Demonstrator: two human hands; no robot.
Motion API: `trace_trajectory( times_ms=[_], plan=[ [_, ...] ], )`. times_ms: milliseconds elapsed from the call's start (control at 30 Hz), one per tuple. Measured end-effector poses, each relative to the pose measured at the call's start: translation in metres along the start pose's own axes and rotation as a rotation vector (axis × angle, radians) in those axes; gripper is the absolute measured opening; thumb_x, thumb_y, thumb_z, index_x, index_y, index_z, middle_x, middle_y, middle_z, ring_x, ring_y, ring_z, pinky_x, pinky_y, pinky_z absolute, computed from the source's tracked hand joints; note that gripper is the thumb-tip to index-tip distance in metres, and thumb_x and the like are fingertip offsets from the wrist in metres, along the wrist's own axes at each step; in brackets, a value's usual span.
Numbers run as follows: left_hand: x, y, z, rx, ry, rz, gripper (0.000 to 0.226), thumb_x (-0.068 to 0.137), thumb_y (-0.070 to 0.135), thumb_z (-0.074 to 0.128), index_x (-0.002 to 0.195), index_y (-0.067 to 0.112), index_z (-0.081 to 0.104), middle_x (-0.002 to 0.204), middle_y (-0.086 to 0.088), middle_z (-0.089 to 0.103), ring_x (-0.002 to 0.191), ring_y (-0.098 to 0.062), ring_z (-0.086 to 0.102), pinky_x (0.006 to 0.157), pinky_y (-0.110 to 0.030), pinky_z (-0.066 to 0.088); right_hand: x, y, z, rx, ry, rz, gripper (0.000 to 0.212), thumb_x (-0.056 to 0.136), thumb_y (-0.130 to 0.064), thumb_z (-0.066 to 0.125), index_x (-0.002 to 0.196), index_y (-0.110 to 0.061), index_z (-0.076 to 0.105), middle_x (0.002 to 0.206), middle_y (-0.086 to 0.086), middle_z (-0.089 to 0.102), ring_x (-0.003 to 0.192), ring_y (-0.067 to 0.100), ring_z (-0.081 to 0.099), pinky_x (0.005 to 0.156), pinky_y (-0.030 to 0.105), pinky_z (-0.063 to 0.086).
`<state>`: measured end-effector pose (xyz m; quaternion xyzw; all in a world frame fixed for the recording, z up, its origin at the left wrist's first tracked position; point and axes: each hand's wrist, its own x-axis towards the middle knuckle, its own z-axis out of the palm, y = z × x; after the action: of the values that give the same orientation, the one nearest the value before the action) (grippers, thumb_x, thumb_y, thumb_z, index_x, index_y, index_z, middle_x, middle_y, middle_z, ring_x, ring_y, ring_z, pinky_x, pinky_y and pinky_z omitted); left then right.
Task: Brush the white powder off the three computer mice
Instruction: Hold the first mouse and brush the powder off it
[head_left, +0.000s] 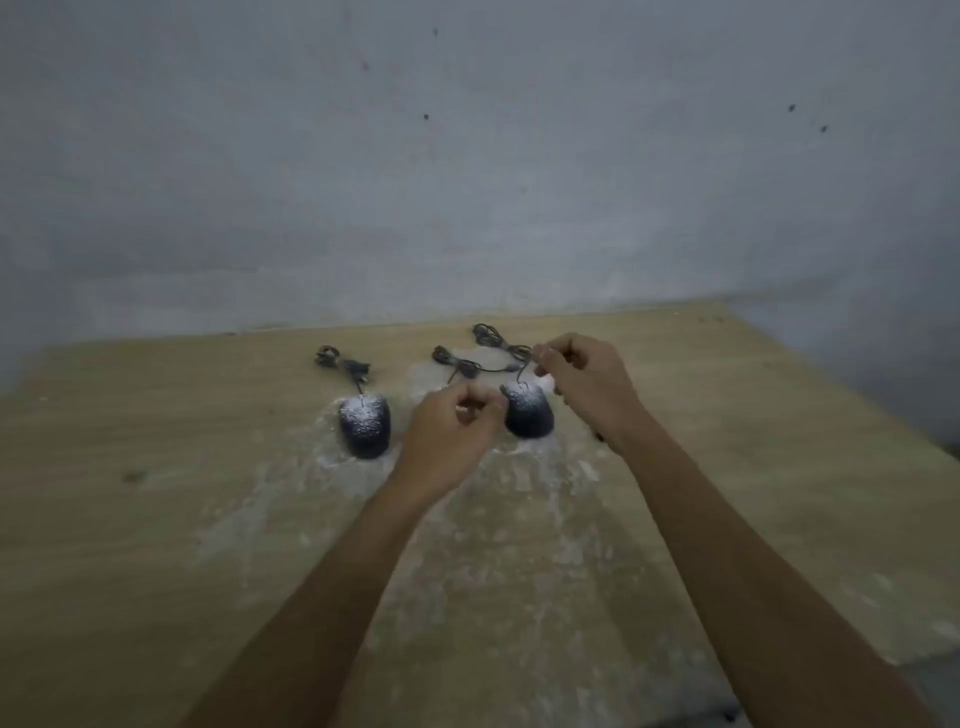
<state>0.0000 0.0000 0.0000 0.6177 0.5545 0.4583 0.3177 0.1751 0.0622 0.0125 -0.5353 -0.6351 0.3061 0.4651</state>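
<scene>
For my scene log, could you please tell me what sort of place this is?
Probably a bare indoor workroom: a plain wooden table against a marked grey wall, with a powder-dusted wired mouse on it.

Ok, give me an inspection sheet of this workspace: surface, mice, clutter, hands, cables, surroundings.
Surface: wooden table, white powder smeared across its middle.
Job's things: left mouse and right mouse both dusted with powder; a third is not seen, perhaps hidden behind the left hand.
Clutter: nothing seen.
Hands: left hand curled between the two mice; right hand curled just beyond the right mouse; what either holds cannot be told.
Cables: left cable, middle cable and right cable, each bundled behind the mice.
Surroundings: grey wall with a few dark marks.
</scene>
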Motion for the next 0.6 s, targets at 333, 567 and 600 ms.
trace_trajectory(
  times_ms=[333, 567, 600],
  plan=[
    [0.003, -0.023, 0.078, 0.190, 0.087, -0.045, 0.046, 0.090, 0.023, 0.068, 0.132, 0.015, 0.052, 0.129, 0.000, 0.055, 0.101, -0.014, 0.061, 0.087, -0.028, 0.052, -0.015, 0.069, -0.022, -0.474, 0.267, 0.172, 0.031, 0.092, -0.039, 0.067, 0.101, -0.011, 0.058, 0.097, 0.006, 0.062, 0.089, 0.025, 0.059, 0.070, 0.033, 0.044],
    [0.013, -0.033, 0.097, 0.310, 0.059, -0.123, 0.076, 0.092, 0.029, 0.063, 0.153, 0.006, 0.024, 0.154, -0.011, 0.032, 0.132, -0.029, 0.048, 0.108, -0.040, 0.043, -0.008, 0.079, -0.009, -0.575, 0.155, 0.268, 0.023, 0.093, -0.017, 0.060, 0.108, -0.007, 0.046, 0.103, 0.015, 0.060, 0.093, 0.034, 0.059, 0.069, 0.034, 0.038],
    [0.016, -0.032, 0.098, 0.320, 0.052, -0.137, 0.075, 0.092, 0.029, 0.062, 0.153, 0.005, 0.025, 0.152, -0.013, 0.034, 0.132, -0.030, 0.047, 0.107, -0.041, 0.043, -0.007, 0.078, -0.009, -0.551, 0.153, 0.241, 0.018, 0.094, -0.015, 0.056, 0.106, -0.010, 0.044, 0.101, 0.014, 0.058, 0.089, 0.033, 0.057, 0.068, 0.035, 0.038]
  ],
)
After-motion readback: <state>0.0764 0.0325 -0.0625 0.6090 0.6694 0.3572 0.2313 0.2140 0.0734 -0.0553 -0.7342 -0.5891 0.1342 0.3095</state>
